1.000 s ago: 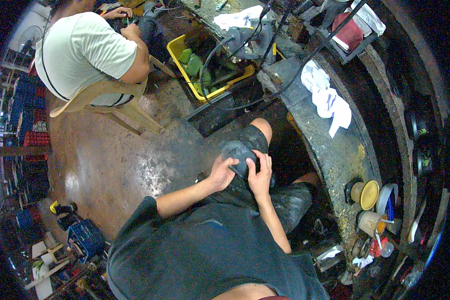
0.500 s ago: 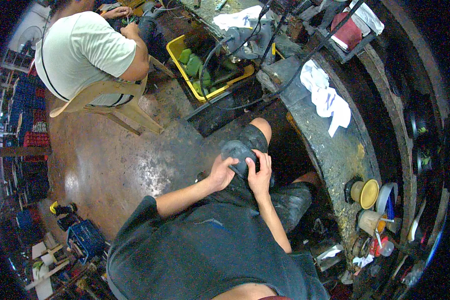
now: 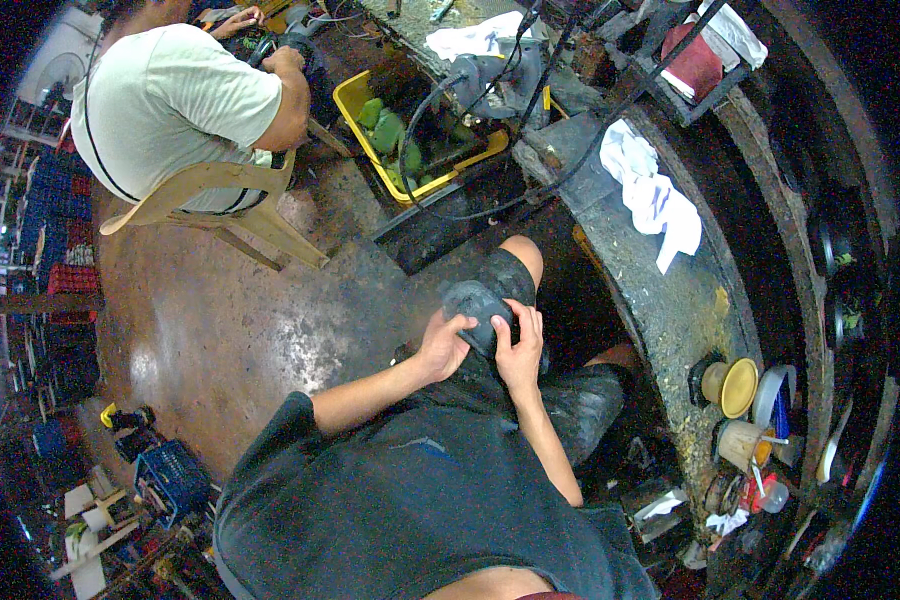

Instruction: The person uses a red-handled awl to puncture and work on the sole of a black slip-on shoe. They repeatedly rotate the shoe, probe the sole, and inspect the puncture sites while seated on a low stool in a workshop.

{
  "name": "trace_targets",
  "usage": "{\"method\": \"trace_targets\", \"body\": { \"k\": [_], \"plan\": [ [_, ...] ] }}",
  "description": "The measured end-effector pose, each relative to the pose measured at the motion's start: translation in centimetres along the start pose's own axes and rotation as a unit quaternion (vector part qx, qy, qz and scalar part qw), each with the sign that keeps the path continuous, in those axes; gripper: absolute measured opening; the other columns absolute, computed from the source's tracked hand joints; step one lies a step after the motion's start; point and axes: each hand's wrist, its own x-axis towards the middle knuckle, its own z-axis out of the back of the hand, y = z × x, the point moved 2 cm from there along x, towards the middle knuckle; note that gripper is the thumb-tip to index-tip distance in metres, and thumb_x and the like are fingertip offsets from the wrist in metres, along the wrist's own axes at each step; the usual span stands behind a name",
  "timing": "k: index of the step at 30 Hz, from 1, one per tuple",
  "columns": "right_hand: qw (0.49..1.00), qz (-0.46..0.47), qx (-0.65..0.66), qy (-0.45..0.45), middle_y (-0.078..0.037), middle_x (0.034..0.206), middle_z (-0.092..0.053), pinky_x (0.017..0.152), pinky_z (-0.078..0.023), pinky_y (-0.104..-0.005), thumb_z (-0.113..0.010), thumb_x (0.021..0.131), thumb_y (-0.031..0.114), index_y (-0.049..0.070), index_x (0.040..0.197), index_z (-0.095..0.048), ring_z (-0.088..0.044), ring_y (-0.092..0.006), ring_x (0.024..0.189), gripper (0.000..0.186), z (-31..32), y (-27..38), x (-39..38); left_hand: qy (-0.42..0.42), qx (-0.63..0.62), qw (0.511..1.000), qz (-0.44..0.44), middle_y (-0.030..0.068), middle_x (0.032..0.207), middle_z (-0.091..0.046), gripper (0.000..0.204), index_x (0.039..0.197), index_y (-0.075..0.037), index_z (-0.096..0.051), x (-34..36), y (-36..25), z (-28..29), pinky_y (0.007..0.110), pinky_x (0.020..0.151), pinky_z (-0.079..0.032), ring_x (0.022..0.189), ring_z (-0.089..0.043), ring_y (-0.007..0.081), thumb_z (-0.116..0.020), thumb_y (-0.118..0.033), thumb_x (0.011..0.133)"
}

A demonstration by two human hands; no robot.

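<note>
A dark grey, rounded piece [image 3: 478, 304], which looks like the toe part of a shoe, rests over my knee, held between both hands. My left hand [image 3: 444, 345] grips its left side, with the thumb laid on top. On the right side, my right hand [image 3: 519, 338] has its thumb and fingertips against the edge. The underside of the piece is hidden, so I cannot tell its full shape.
To my right runs a worn workbench [image 3: 642, 270] with a white cloth [image 3: 650, 190] and a yellow cup [image 3: 738, 388]. Ahead stand a grey machine [image 3: 495, 85] with cables and a yellow-rimmed crate [image 3: 432, 188] of green pieces. A person in white [image 3: 180, 110] sits on a plastic chair [image 3: 220, 180].
The seated person's near arm and hand have shifted to the right, and a dark thing now shows by that hand. My own hands and the grey piece have hardly moved.
</note>
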Motion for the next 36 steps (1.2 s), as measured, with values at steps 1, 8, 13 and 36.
{"method": "trace_targets", "body": {
  "k": [1,8,13,36],
  "plan": [
    [1.0,-0.001,-0.001,0.001,-0.018,0.118,-0.07,0.105,-0.049,-0.0473,-0.075,0.101,0.016,0.004,0.129,-0.069,-0.064,-0.0399,0.114,0.032,0.02,0.02,-0.01,0.001,0.002,1.0,-0.001,0.0103,0.13,-0.071,0.045,0.137,-0.001,-0.06,-0.01,0.0,-0.02,0.043,0.11,-0.057,0.123,-0.069,0.026,-0.064,0.006,0.093],
    [1.0,-0.003,0.003,0.006,-0.018,0.119,-0.07,0.105,-0.049,-0.0473,-0.075,0.101,0.016,0.004,0.13,-0.069,-0.064,-0.0395,0.115,0.032,0.06,0.01,0.0,0.009,0.0,1.0,0.005,0.0101,0.131,-0.071,0.045,0.138,-0.001,-0.06,-0.09,-0.04,-0.05,0.043,0.11,-0.057,0.124,-0.069,0.026,-0.063,0.006,0.094],
    [1.0,-0.002,0.001,0.007,-0.018,0.12,-0.07,0.106,-0.049,-0.0479,-0.075,0.101,0.017,0.004,0.13,-0.069,-0.064,-0.0403,0.115,0.033,0.04,-0.14,-0.04,0.003,-0.004,1.0,0.002,0.0105,0.132,-0.07,0.046,0.139,-0.001,-0.059,-0.07,0.01,0.02,0.043,0.11,-0.057,0.124,-0.069,0.0264,-0.063,0.006,0.094],
    [1.0,0.011,-0.002,-0.002,-0.019,0.113,-0.068,0.101,-0.049,-0.0482,-0.074,0.1,0.015,0.005,0.13,-0.069,-0.063,-0.0407,0.11,0.031,0.04,-0.02,0.06,0.005,0.007,1.0,0.004,0.011,0.132,-0.07,0.046,0.138,-0.001,-0.059,-0.08,-0.03,0.02,0.044,0.112,-0.056,0.125,-0.068,0.0267,-0.064,0.006,0.093]
  ]
}}
